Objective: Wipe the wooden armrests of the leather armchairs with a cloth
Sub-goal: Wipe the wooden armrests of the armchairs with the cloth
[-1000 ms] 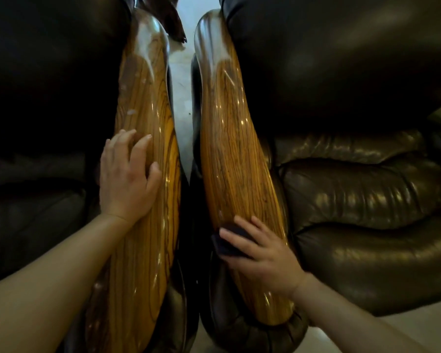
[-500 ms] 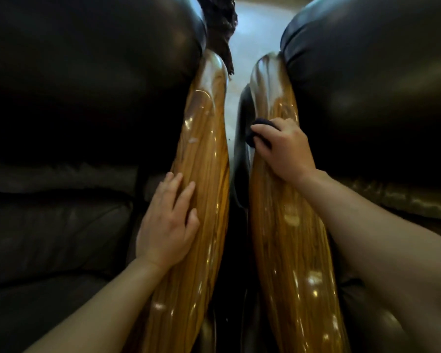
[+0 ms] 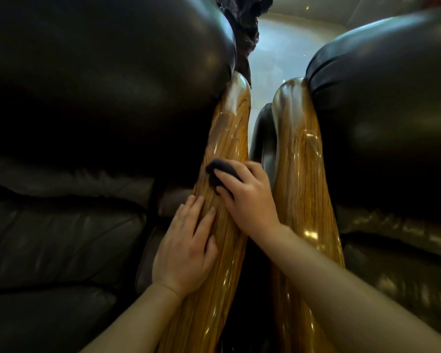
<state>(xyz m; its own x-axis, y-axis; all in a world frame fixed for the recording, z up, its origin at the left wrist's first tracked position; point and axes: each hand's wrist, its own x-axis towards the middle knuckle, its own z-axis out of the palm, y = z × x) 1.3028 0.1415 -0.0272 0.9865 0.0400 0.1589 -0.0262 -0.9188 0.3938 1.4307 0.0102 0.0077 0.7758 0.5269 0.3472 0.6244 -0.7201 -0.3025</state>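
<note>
A sitting room or lounge, home or lobby unclear: two dark leather armchairs (image 3: 87, 103) stand side by side, their glossy wooden armrests (image 3: 298, 154) running on past the fingertips (image 3: 224, 175), a strip of pale polished floor (image 3: 273, 62) beyond them, cushioned seats (image 3: 49, 238) either side of the fingers.

A pale, glossy floor (image 3: 278, 59) shows in the gap between two dark leather armchairs, the left armchair (image 3: 87, 98) and the right armchair (image 3: 379, 98), which stand on it side by side (their wooden armrests nearly touching). Light reflects off the floor's surface.
</note>
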